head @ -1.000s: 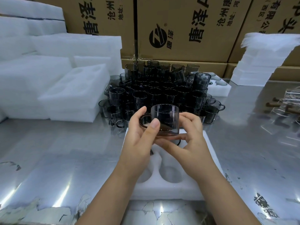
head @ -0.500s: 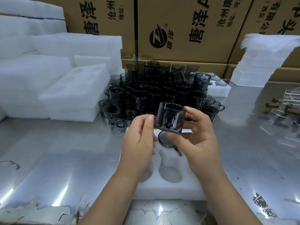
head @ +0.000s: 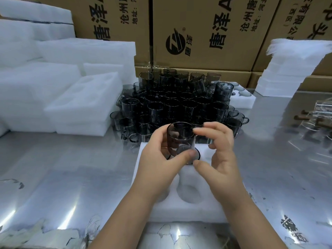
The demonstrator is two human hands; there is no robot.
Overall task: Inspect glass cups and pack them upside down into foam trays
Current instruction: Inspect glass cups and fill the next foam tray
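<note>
With my left hand [head: 158, 159] and right hand [head: 223, 155] both pinching the glass cup [head: 180, 139] over the foam tray [head: 188, 210] by the near edge of the worktop [head: 71, 169], slick glass might slip and chip.

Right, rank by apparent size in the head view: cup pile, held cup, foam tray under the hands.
1-2. cup pile and foam tray: near alike, tray partly covered, so unranked.
3. held cup.

The cup [head: 180, 133] is smooth, glossy, dark-tinted clear glass. The foam tray [head: 188, 212] is white matt foam, slightly rough. The table [head: 71, 168] is shiny reflective metal. The boxes [head: 215, 24] are matt brown cardboard.
</note>
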